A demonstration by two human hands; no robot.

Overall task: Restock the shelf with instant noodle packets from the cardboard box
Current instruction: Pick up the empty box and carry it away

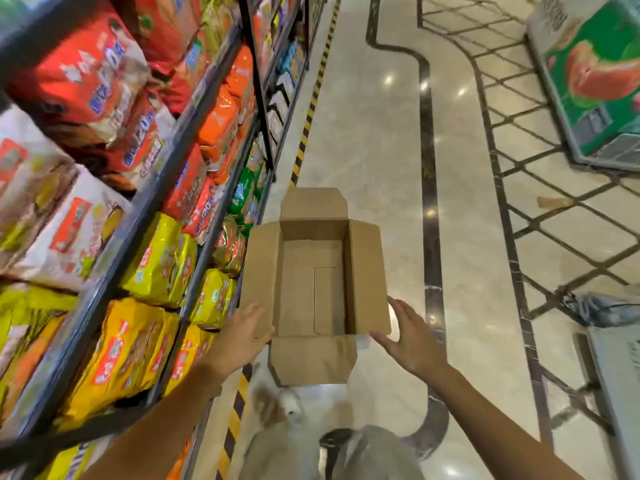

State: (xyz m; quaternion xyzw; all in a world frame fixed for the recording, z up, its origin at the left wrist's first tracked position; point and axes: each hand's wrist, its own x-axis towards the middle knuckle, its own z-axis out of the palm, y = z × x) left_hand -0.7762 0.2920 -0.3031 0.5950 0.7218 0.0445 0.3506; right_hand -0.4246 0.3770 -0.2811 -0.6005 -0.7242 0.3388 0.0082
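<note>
The cardboard box (313, 282) is seen at frame centre, standing on the glossy floor (381, 150) just right of the shelf (194, 168). It is plain brown, w/ all four flaps folded outward; the inside is shown bare down to the bottom panel. No packets are seen in it.

The left hand (244, 336) is held wide, fingers straight, at the box's lower-left corner, over the left flap; whether it touches the cardboard cannot be told. The right hand (410, 336) is also spread wide, palm toward the box, just beside the lower-right corner of the right flap. Nothing is held in either.

The shelf fills the left side of the frame, running from lower left to top centre, w/ dark rails. It is packed w/ instant noodle packets: yellow packets (159, 261) at lower left, white ones (59, 216) at mid left, red ones (86, 74) at upper left, orange ones (221, 119) further up. A black-yellow hazard stripe (311, 109) is laid along the shelf foot.

A green display unit (595, 81) is seen at upper right. A grey crumpled bag (602, 308) lies at mid right, well apart from the box. The person's legs and a shoe (287, 403), blurred, are seen below the box at bottom centre.
</note>
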